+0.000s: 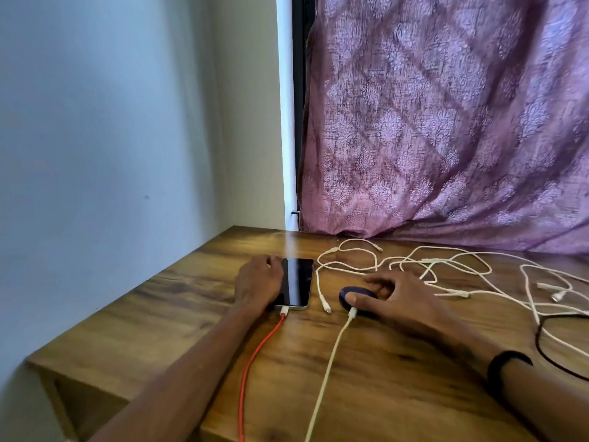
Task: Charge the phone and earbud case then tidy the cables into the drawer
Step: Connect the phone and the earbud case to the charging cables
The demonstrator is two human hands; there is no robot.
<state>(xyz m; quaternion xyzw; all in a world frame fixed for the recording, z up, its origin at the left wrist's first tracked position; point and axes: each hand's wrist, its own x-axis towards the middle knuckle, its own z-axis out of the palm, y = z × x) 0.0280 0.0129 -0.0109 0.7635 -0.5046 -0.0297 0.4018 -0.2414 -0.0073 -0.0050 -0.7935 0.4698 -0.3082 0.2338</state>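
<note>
Right hand lies over the dark blue earbud case, thumb on its near edge and fingers spread loosely round its far side, steadying it rather than clamping hard. Left hand rests against the left long edge of the phone, fingers curled at its far left corner; whether they truly pinch it I cannot tell. Both devices sit side by side near the middle of the tabletop, the phone to the left, the case just right of it.

A red cable is plugged into the phone's near end and a cream cable into the case's near end; both run toward the near edge and out of view. Charging looks set up, so the loose leads would be next.

Risks from here, as I judge them:
- Either plugged lead could be tugged by a forearm lying beside it, dragging the light case or unseating its plug.
- One spare white connector lies between phone and case; gathering it carelessly could snag the cream cable.
- The tangle of white cables at far right overlaps itself and a black cable; pulling one strand may knot the rest or sweep them off the right side.

No drawer is clearly visible; only an open recess shows under the near left corner
</note>
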